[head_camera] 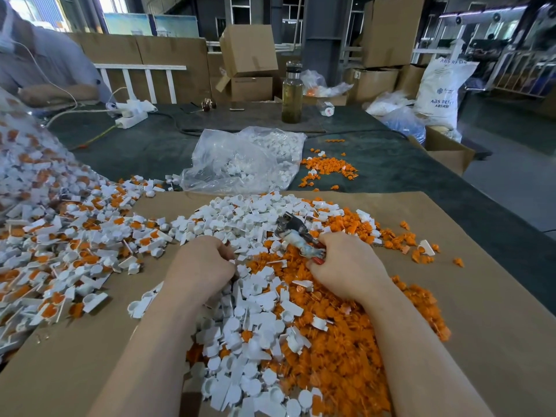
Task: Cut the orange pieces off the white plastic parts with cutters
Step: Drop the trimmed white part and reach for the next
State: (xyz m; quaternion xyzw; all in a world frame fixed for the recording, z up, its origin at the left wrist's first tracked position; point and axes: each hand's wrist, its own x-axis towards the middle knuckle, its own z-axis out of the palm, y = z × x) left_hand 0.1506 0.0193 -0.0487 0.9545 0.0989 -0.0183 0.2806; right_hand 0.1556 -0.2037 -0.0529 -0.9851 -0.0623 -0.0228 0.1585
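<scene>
My right hand grips the handles of the cutters, whose grey jaws point up and left over the heap. My left hand lies curled in the pile of white plastic parts; its fingers are bent inward, and what they hold is hidden. Cut orange pieces lie heaped under and to the right of my right hand. A big heap of uncut white parts with orange pieces spreads on the left, spilling from a clear bag.
Brown cardboard covers the near table. A clear bag of white parts and a small orange heap lie beyond it. Farther back stand a bottle, a power strip, boxes and a person at far left.
</scene>
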